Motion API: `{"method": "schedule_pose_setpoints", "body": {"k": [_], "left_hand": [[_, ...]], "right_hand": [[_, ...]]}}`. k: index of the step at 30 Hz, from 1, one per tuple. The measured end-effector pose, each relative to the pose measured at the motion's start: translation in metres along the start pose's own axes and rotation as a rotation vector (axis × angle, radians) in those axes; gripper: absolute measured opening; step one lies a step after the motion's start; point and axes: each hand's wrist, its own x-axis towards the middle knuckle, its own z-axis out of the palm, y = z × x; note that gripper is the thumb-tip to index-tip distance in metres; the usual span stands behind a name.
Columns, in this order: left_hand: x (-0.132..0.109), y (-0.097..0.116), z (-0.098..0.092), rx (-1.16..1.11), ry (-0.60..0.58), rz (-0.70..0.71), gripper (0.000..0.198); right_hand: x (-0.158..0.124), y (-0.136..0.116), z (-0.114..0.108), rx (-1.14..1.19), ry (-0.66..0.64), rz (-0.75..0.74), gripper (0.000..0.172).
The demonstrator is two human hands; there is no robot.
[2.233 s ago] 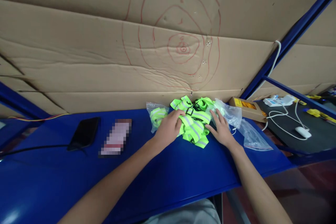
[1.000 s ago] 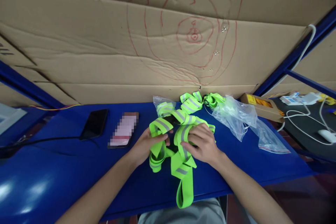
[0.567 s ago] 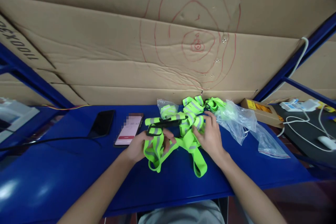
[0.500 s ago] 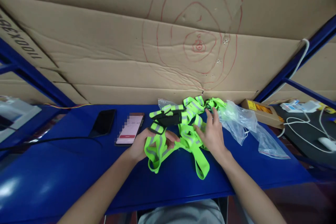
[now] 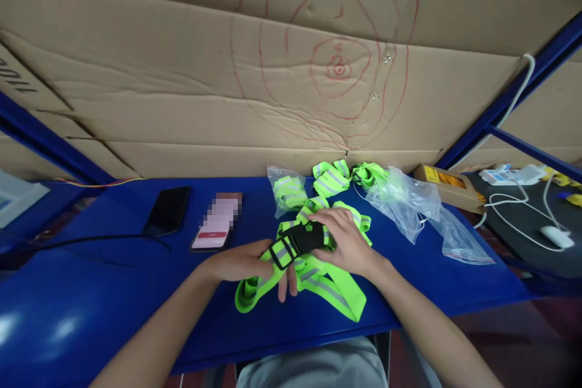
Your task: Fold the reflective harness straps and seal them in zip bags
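A neon-green reflective strap (image 5: pixel 334 292) with silver stripes lies gathered under both hands on the blue table. It carries a black buckle (image 5: pixel 305 239) and a black slide adjuster (image 5: pixel 282 253). My left hand (image 5: pixel 243 262) is closed on the strap by the adjuster, with some fingers showing beneath it. My right hand (image 5: pixel 349 242) curls over the strap at the right end of the buckle; its fingertips are partly hidden. Loops of strap hang toward the table's front edge. Behind the hands are a folded green strap bundle (image 5: pixel 331 179) and another bundle (image 5: pixel 369 174).
Left of the hands lie a lit phone (image 5: pixel 213 236) and a dark phone (image 5: pixel 167 211), with a black cable (image 5: pixel 109 239). A clear bag (image 5: pixel 278 179) holds a green strap. More plastic bags (image 5: pixel 464 242) and a cardboard box (image 5: pixel 448 188) are at right. Cardboard (image 5: pixel 182 121) stands behind.
My right hand has moved left and down onto the strap by the buckle. The buckle has come nearer to me, uncovering the bagged strap behind. The camera view has shifted slightly.
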Motion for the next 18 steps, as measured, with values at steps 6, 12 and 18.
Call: {"method": "schedule_pose_setpoints", "body": {"k": [6, 12, 18], "left_hand": [[0.003, -0.003, 0.025, 0.858, 0.947, -0.144, 0.059], [0.023, 0.010, 0.063, 1.506, 0.984, 0.281, 0.047], [0.034, 0.016, 0.051, 1.619, 0.881, 0.186, 0.037]], "right_hand": [[-0.001, 0.000, 0.000, -0.171, 0.098, 0.077, 0.063], [0.000, -0.009, -0.007, -0.292, 0.060, -0.004, 0.068], [0.001, -0.016, -0.010, -0.313, 0.035, -0.032, 0.081]]}}
